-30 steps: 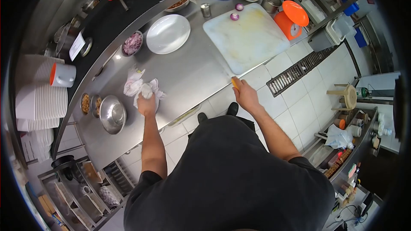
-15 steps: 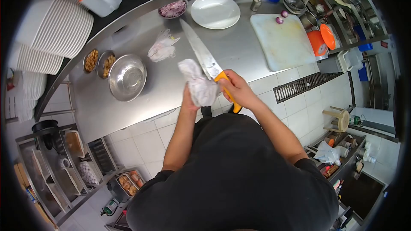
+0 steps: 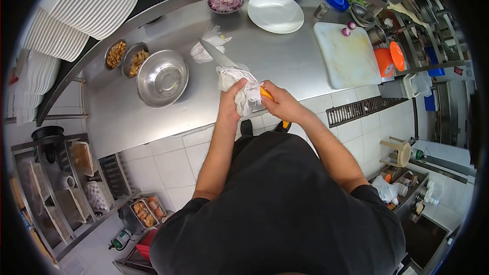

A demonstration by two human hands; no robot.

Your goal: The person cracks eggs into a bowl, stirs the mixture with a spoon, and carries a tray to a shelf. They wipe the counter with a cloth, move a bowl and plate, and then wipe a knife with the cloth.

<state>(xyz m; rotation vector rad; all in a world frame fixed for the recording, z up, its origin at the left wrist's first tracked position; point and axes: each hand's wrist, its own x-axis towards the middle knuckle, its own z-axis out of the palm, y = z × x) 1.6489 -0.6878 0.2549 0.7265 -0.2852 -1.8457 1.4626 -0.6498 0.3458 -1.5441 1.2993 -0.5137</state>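
Observation:
My right hand (image 3: 281, 103) grips the orange handle of a large kitchen knife (image 3: 218, 55), its blade pointing up and left over the steel counter. A white cloth (image 3: 243, 87) is bunched in my left hand (image 3: 232, 99) and wrapped around the blade near the handle, hiding that part of it. Beyond the blade's tip lies a crumpled clear plastic bag (image 3: 210, 46). Left of the cloth stands a wide metal bowl (image 3: 162, 79) with a little residue in its bottom.
On the steel counter (image 3: 137, 127) are two small bowls of brown pieces (image 3: 116, 55), a bowl of chopped onion (image 3: 226, 3) and a white oval plate (image 3: 275, 13). A cutting board (image 3: 346, 61) with two onion pieces lies right. Stacked white dishes (image 3: 91, 0) fill the shelf.
The cloth has gone from beside the knife to around its blade, covering the lower part. The view has shifted slightly, so the counter things appear farther right.

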